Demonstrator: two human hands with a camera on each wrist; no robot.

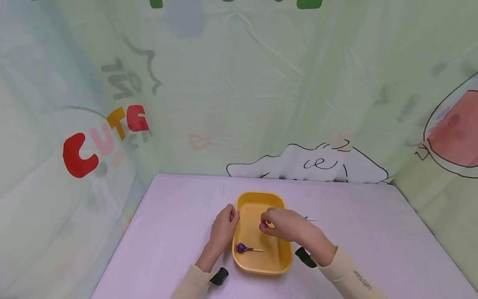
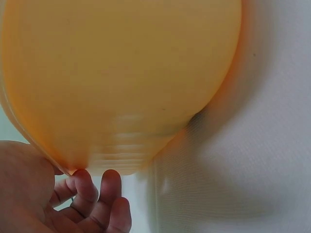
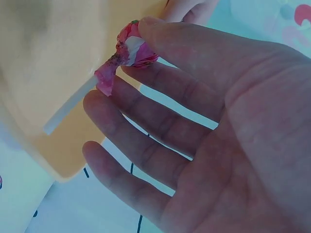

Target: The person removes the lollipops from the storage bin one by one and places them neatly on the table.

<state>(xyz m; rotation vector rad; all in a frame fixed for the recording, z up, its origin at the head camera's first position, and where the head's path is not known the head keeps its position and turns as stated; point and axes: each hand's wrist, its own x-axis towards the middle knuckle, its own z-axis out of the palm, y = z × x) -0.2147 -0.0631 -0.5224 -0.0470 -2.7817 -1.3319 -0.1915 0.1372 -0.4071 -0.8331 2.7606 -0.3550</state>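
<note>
Where the left hand (image 1: 224,226) meets the yellow tray (image 1: 259,199): left rim pinched between thumb and fingers.
Purple lollipop (image 1: 240,248): lies in tray, near left corner; long axis crosswise, candy head left, stick pointing right.
Pink lollipop (image 3: 132,47): held above tray floor; in the right wrist view, long axis slants, candy head upper right, stick pointing lower left.
Right hand (image 1: 285,223): thumb and forefinger pinch candy head; other fingers extended.
White stick (image 1: 312,219): right of tray, long axis crosswise, partly hidden.
</note>
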